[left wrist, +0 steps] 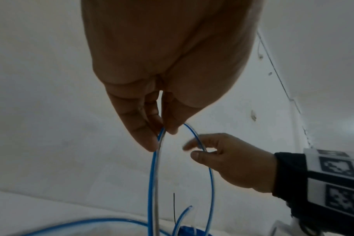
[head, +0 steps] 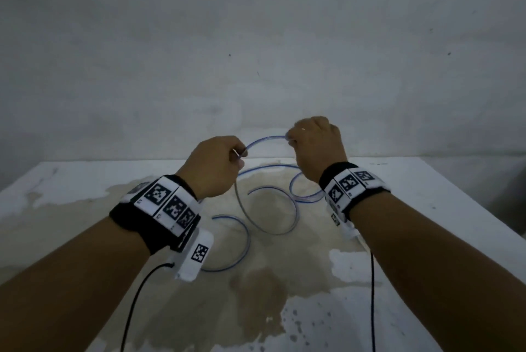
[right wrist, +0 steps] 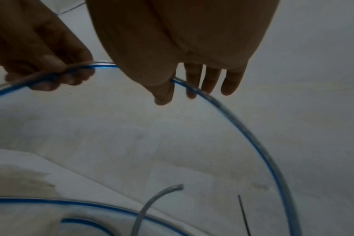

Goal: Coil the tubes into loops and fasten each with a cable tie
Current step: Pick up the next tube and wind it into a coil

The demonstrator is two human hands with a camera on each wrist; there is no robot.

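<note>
A: What's around the work?

B: A white table (head: 427,209) with a broad tan stain across its middle, pushed against a pale wall (head: 256,38). Both wrists wear black bands (head: 136,218) carrying black-and-white marker tags, each with a thin black cable (head: 373,294) trailing back toward the person. In the head view the right forearm hides part of the tubing on the table. A thin dark line (right wrist: 244,214) stands near the tubing in the wrist views; I can't tell what it is.

A: And the tube?

B: The tube (head: 264,139) is clear with a blue stripe along it. One stretch arcs in the air between the two hands, above the table's far half; the rest lies in loose, untied curls on the stain, with a free cut end (right wrist: 178,186) lifted off the surface.

A: The hands?

B: The left hand (head: 216,166) is curled, thumb and fingertips pinching the tube. The right hand (head: 316,144) holds the arc's other end between thumb and forefinger, the other fingers (right wrist: 230,83) hanging straighter.

A: Any containers?

B: Something blue (left wrist: 189,231) sits at the bottom edge of the left wrist view, too cropped to identify.
</note>
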